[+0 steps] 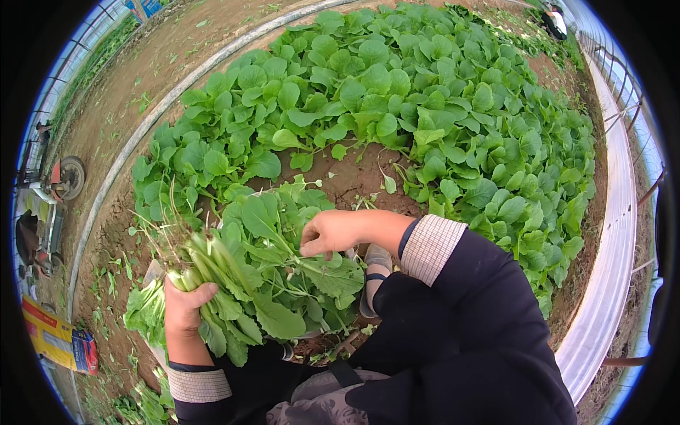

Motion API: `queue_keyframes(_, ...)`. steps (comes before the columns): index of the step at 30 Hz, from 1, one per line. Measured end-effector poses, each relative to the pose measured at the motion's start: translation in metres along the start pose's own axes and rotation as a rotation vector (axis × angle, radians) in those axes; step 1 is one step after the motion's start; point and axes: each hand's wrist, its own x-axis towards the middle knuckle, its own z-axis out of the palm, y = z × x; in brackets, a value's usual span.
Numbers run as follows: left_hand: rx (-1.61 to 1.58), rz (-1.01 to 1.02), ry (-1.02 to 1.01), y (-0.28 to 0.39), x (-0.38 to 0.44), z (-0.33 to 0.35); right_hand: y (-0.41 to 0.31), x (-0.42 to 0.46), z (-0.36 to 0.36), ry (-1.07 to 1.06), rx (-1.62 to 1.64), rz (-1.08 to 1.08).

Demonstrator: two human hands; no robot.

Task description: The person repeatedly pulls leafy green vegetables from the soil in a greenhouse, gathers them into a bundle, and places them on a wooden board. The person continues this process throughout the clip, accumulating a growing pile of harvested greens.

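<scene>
My left hand (186, 303) is wrapped around a bunch of leafy greens (218, 265), roots pointing up and away, leaves hanging towards me. Right of it, my right hand (330, 234) hovers over a heap of loose green leaves (276, 218), thumb and fingertips drawn together. A leaf stem runs close to those fingertips; whether they pinch it is unclear. The heap seems to rest in a pale container whose walls are mostly hidden. Beside my left wrist lie more bundled greens (146, 308), pale stems showing.
Rooted greens (372, 79) fill the bed ahead and right. A grey hose (122, 154) curves along the left. A printed sack (58, 334) and a wheeled vehicle (69, 178) stand left. Plastic sheeting (611, 265) lines the right. A person (555, 22) is far off. More greens (146, 401) lie lower left.
</scene>
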Motion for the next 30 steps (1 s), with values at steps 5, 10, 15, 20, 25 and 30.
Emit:
queue_keyframes(5, 0.032, -0.049, 0.062, -0.009, -0.002, -0.026, 0.167, -0.012, 0.001, -0.078, -0.711, 0.677)
queue_keyframes(10, 0.021, -0.135, -0.115, -0.007, -0.001, 0.001, 0.254, -0.03, 0.019, 0.134, -0.637, 0.848)
queue_keyframes(15, 0.083, -0.186, -0.156, -0.013, 0.013, 0.012, 0.271, -0.006, 0.007, 0.435, -0.701, 0.648)
queue_keyframes(20, 0.128, -0.263, -0.167, -0.021, 0.027, 0.008, 0.33, -0.02, -0.016, 0.524, -0.811, 1.043)
queue_keyframes(25, 0.159, -0.249, -0.179, -0.024, 0.037, 0.015, 0.394, -0.07, -0.013, 0.379, -1.253, 1.085)
queue_keyframes(30, 0.204, -0.292, -0.179, -0.022, 0.04, 0.017, 0.408, -0.075, -0.023, 0.265, -1.119, 1.233)
